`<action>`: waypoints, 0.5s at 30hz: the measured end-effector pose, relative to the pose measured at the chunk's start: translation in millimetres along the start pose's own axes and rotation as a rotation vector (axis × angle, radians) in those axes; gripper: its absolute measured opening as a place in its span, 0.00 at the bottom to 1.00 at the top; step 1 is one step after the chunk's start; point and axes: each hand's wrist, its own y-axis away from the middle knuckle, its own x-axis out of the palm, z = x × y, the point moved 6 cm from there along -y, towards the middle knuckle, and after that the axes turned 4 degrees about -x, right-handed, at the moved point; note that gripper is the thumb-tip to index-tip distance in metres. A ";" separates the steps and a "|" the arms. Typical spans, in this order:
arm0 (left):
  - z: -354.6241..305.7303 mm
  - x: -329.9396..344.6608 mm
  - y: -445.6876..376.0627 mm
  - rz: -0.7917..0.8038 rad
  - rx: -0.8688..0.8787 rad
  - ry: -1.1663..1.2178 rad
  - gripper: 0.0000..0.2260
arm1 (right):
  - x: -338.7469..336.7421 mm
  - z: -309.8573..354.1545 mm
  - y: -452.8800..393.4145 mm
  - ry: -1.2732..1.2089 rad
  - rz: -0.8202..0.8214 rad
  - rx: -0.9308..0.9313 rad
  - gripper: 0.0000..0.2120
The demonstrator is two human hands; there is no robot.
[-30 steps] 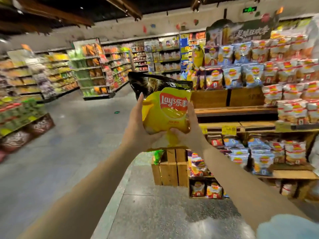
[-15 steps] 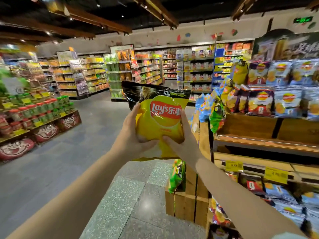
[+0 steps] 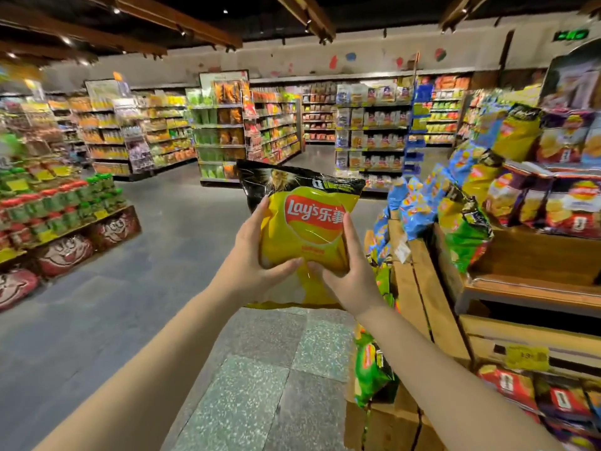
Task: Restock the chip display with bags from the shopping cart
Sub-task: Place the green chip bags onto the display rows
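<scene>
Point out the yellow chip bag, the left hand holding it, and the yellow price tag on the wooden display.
yellow chip bag (image 3: 305, 236): head view, on its front below the red logo.
left hand (image 3: 252, 265): head view, on its back.
yellow price tag (image 3: 527, 358): head view, on its middle.

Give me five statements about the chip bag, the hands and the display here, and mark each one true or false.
1. Both hands grip the yellow chip bag. True: the left hand and the right hand hold it from either side.
2. The bag rests on a shelf of the wooden chip display. False: it is held in the air over the floor, left of the display.
3. The bag's top band is black. True.
4. The display stands on the person's left side. False: it stands on the right.
5. A yellow price tag hangs on the display's front edge. True.
</scene>
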 end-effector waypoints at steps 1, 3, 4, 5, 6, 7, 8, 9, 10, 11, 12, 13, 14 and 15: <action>10.7 -3.7 -14.8 0.019 0.000 0.009 0.44 | 8.5 -7.6 -11.3 0.012 -0.012 0.012 0.41; 28.7 -6.8 -42.5 0.056 0.019 0.027 0.42 | 21.4 -23.4 -31.7 0.032 -0.036 0.029 0.43; 37.5 -5.8 -55.8 0.075 0.027 0.040 0.41 | 25.9 -31.9 -41.2 0.043 -0.047 0.042 0.43; 46.6 -3.3 -68.4 0.093 0.029 0.056 0.41 | 28.9 -41.2 -50.0 0.057 -0.058 0.054 0.43; 56.8 0.9 -80.6 0.109 0.028 0.073 0.40 | 31.0 -51.7 -58.5 0.080 -0.071 0.060 0.43; 66.7 6.3 -93.1 0.127 0.027 0.098 0.41 | 32.2 -61.7 -66.3 0.100 -0.080 0.068 0.44; 76.9 12.7 -106.1 0.148 0.024 0.128 0.42 | 32.3 -72.2 -74.4 0.119 -0.093 0.082 0.44; 87.3 20.2 -120.7 0.168 0.028 0.152 0.43 | 31.4 -83.4 -83.0 0.140 -0.109 0.092 0.45; 97.4 28.2 -135.7 0.184 0.037 0.165 0.44 | 30.0 -95.4 -91.5 0.155 -0.125 0.100 0.45; 106.8 36.6 -150.9 0.201 0.042 0.170 0.45 | 28.5 -107.5 -100.2 0.160 -0.136 0.107 0.45; 115.1 45.6 -166.3 0.220 0.041 0.175 0.45 | 26.9 -119.8 -109.3 0.164 -0.145 0.114 0.45; 122.9 54.9 -181.7 0.241 0.038 0.179 0.45 | 24.9 -132.7 -118.6 0.172 -0.152 0.120 0.45; 129.7 64.5 -197.8 0.262 0.037 0.181 0.45 | 22.2 -145.8 -128.4 0.180 -0.160 0.124 0.45; 134.9 73.3 -214.3 0.279 0.043 0.178 0.45 | 19.0 -159.1 -138.7 0.188 -0.174 0.123 0.45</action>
